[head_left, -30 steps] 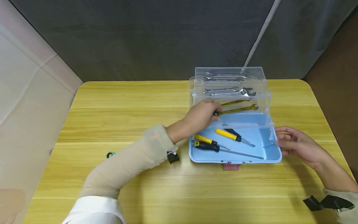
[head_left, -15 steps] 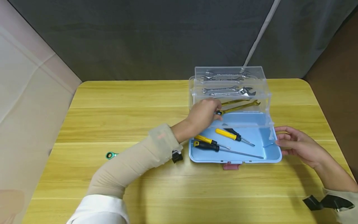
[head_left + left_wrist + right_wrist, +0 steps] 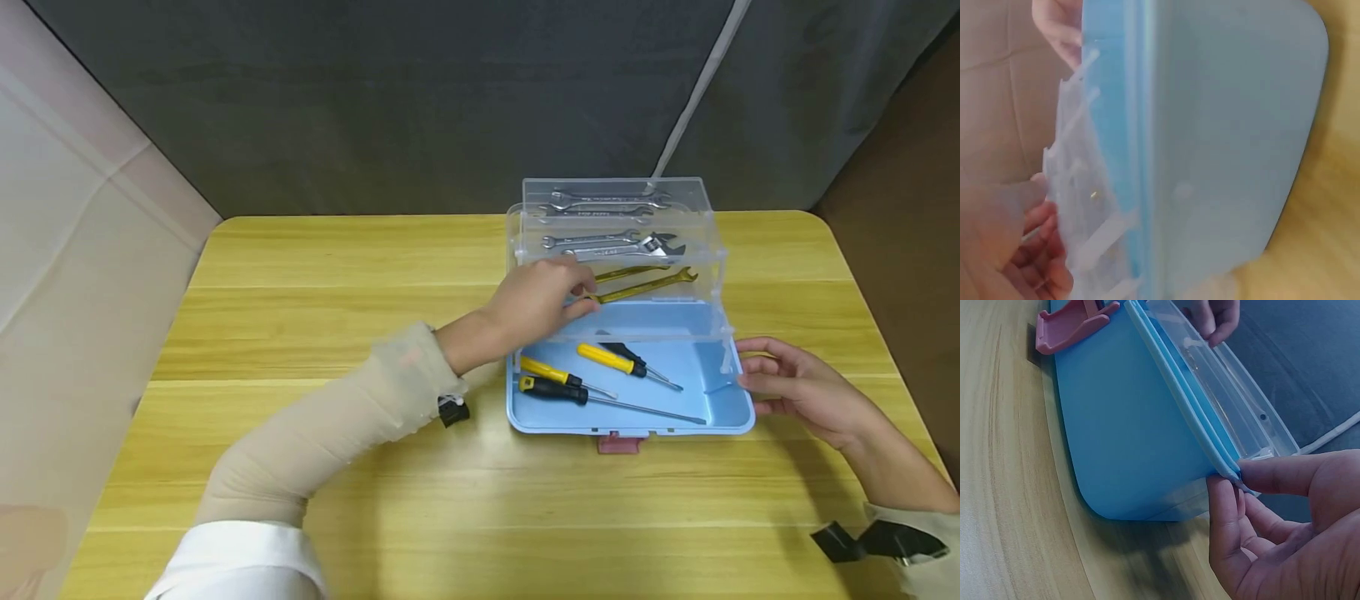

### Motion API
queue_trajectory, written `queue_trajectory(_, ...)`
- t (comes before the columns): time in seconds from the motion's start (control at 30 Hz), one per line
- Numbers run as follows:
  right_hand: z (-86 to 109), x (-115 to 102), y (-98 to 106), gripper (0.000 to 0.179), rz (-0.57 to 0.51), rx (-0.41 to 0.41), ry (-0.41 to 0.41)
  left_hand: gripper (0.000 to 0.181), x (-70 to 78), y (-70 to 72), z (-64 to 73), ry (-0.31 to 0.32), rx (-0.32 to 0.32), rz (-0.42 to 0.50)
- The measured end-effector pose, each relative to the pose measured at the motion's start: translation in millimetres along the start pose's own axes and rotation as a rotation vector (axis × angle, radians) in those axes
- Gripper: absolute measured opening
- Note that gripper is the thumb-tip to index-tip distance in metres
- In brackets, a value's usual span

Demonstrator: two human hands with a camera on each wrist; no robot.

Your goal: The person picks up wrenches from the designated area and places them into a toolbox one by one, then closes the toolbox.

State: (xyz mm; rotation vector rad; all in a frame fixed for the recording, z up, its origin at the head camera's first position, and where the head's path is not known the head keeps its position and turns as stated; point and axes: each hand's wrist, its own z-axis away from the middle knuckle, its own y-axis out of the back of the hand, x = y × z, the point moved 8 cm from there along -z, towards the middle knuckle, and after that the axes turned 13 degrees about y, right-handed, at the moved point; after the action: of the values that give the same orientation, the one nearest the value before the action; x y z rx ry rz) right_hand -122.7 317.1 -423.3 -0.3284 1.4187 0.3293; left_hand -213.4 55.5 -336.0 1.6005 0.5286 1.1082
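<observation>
Okay, nearer gold wrench (image 3: 647,288) lies aslant in the nearest clear tray (image 3: 637,337), right end pointing farther away, on the right half of the table. My left hand (image 3: 532,307) is over that tray's left end, thumb and fingers apart and loosely bent by the wrench's left end; can't tell if they touch it. Second gold wrench (image 3: 632,272) lies just beyond, left end hidden by my fingers.

Clear trays rise in steps over the far part of the blue toolbox (image 3: 693,367). My right hand (image 3: 806,392) pinches the toolbox rim on the right side, thumb over it and fingers against the outside.

Near part of the toolbox: two yellow-handled screwdrivers, a long black-handled screwdriver (image 3: 555,391) nearest me, and a dark-handled tool (image 3: 622,352) partly behind the right yellow one. Farther trays carry silver wrenches (image 3: 592,242) and an adjustable wrench (image 3: 657,247). Pink latch (image 3: 620,445) sticks out at the near side.

Wood-grain table (image 3: 465,533) underneath; dark cloth (image 3: 412,108) at the far side, pale sheet (image 3: 90,208) left, brown panel (image 3: 907,217) right.
</observation>
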Motion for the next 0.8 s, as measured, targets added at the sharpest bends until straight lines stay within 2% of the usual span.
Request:
queue_trajectory(0.1,0.2,0.7,0.5,0.035,0.007,0.005,-0.005,0.028,4.8,11.1,7.7,-0.098,-0.023,0.003)
queue_trajectory(0.23,0.0,1.2,0.6,0.035,0.009,0.007,-0.011,0.036,11.0,23.4,22.7,-0.262,-0.059,-0.017)
queue_trajectory(0.33,-0.1,1.3,1.5,0.035,0.014,0.011,-0.015,0.046,11.2,30.9,35.3,-0.332,-0.089,-0.057)
queue_trajectory(0.6,-0.3,-0.7,0.5,0.036,-0.001,0.002,0.009,0.066,-5.5,41.1,62.7,-0.350,-0.114,-0.160)
queue_trajectory(0.8,-0.8,-1.5,-1.7,0.036,-0.015,-0.011,0.018,0.070,-27.8,43.7,83.5,-0.315,-0.096,-0.178)
